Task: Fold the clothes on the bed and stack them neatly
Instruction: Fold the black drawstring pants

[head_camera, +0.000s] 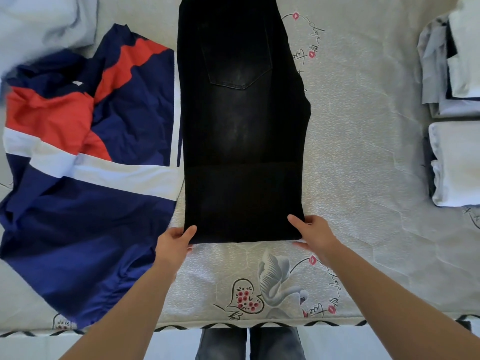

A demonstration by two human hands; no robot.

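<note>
Black jeans (241, 120) lie lengthwise down the middle of the bed, back pocket up, with a folded layer over their near part. My left hand (175, 242) grips the near left corner of the fold, thumb on top. My right hand (313, 233) grips the near right corner the same way. A navy, red and white jacket (85, 178) lies spread and crumpled to the left of the jeans. Folded white and pale clothes (457, 162) sit stacked at the right edge.
The bed sheet (363, 165) is grey with swan, heart and rose prints. A pale blue garment (44, 19) lies bunched at the far left. The bed's near edge (233, 326) runs below my arms, with my legs beneath it.
</note>
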